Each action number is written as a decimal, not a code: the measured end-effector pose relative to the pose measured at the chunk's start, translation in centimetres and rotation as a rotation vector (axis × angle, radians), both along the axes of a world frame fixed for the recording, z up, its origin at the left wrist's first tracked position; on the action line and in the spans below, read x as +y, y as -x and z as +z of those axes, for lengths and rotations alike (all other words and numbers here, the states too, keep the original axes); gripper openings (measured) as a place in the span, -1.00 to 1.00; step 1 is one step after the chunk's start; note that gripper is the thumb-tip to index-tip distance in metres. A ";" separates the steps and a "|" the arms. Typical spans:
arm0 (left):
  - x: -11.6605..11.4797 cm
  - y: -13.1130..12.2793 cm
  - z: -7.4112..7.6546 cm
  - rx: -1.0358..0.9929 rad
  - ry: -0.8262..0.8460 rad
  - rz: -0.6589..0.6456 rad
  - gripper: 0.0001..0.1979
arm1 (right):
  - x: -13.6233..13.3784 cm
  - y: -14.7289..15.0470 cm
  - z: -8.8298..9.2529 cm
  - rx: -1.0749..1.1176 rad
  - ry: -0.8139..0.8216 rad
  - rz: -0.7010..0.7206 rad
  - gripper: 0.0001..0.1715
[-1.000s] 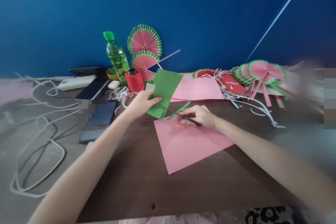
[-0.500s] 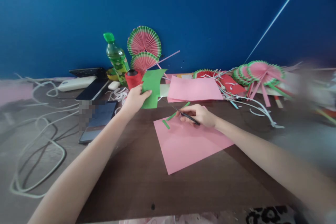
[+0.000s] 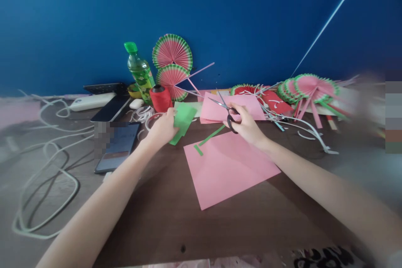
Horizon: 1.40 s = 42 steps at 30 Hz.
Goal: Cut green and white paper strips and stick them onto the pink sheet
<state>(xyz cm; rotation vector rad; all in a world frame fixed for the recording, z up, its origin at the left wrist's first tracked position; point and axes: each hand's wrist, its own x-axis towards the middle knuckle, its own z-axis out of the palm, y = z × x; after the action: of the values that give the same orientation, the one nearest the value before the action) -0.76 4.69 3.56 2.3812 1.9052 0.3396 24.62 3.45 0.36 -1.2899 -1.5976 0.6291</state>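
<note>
My left hand [image 3: 161, 129] grips a folded sheet of green paper [image 3: 183, 120], held low over the brown table near the red thread spool [image 3: 161, 97]. My right hand [image 3: 246, 124] holds a pair of scissors [image 3: 225, 108] with the blades open and pointing up and left, lifted above a pink sheet [image 3: 228, 166]. A long green strip [image 3: 212, 135] and a short green offcut [image 3: 198, 150] lie on the pink sheet's far corner, between my two hands.
A phone [image 3: 117, 146] lies left of my left hand, with white cables [image 3: 47, 176] looping beyond it. A green bottle [image 3: 139, 71], watermelon paper fans [image 3: 172, 52], another pink sheet [image 3: 251, 106] and a pile of fans and paper strips [image 3: 309, 88] line the blue wall.
My right hand lifted the scissors off the pink sheet and opened the blades. My left hand lowered the green paper toward the table. A cut green strip and offcut now lie on the pink sheet.
</note>
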 end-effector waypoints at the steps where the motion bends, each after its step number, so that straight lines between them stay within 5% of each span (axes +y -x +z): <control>1: -0.1 -0.1 0.1 0.051 -0.071 -0.005 -0.43 | 0.3 -0.3 0.0 -0.019 -0.004 -0.024 -0.39; 5: -0.8 -1.2 0.2 0.088 -0.237 -0.128 -0.62 | 1.1 -1.5 0.4 -0.103 -0.040 -0.083 -0.38; 10: -2.0 -2.9 0.1 -0.044 0.152 -0.425 -0.75 | 1.6 -2.8 1.7 -0.286 -0.022 -0.131 -0.47; 17: -2.4 -2.8 0.6 -0.057 0.400 -0.536 -0.75 | 2.4 -5.3 1.9 -0.648 -0.056 -0.258 -0.64; 23: -1.3 -1.7 0.8 -0.033 0.384 -0.631 -0.82 | 2.5 -5.9 1.5 -0.854 -0.028 -0.281 -0.64; 28: -0.8 -1.2 0.8 -0.073 0.354 -0.588 -0.79 | 2.3 -6.2 1.7 -0.954 0.040 -0.261 -0.67; 31: -0.8 -1.2 0.7 -0.037 0.361 -0.535 -0.77 | 1.8 -5.2 2.3 -0.862 -0.023 -0.178 -0.63; 37: -0.6 -1.1 0.2 -0.010 0.326 -0.519 -0.74 | 0.1 -1.0 1.7 -0.583 -0.112 0.345 -0.78; 42: -0.5 -1.1 0.1 -0.011 0.348 -0.524 -0.78 | 0.2 -0.2 -0.3 -0.587 -0.120 0.302 -0.85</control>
<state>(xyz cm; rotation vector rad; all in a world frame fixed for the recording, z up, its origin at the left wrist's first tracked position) 0.36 4.17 3.67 2.4898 1.1432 -0.0174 24.77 3.65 0.06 -1.2163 -2.3034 0.3341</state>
